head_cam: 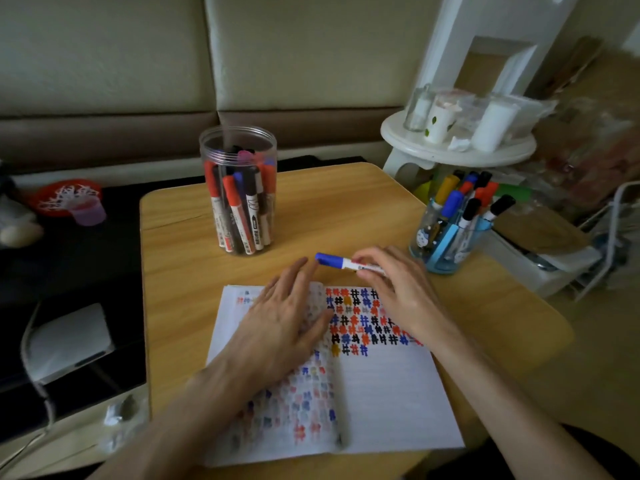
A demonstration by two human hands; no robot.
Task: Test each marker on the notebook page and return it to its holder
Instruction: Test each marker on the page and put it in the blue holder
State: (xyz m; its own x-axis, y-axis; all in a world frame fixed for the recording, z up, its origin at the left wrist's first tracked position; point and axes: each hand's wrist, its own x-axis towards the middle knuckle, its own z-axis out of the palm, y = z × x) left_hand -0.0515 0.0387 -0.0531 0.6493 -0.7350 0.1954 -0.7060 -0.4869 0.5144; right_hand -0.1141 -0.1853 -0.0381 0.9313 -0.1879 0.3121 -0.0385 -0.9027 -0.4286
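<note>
While the left hand (287,317) lies flat on the notebook (388,393), fingers straight and spread a little, it looks like it's there to pin the left page down near the fold so the thing doesn't flop shut. Its fingertips reach just past the far edge of the page and stop just short of the blue cap.

The right hand (394,282) is pinching a marker (334,260) by its white barrel, held sideways just over the bench (346,209) beyond the notebook's far edge, cap end pointing left. As far as I can tell the cap's on, and turning it toward the free hand would make it easy to pull off, so my guess is this one hasn't been tested yet.

The right page is about half filled with hash marks (363,320) in blue, red, black and orange, with blank lines nearer the person for more.

There's a clear jar (239,188) of markers at the far side and a blue cup (450,237) of them by the right edge, close to the right hand. I can't tell which one this marker goes back into.
</note>
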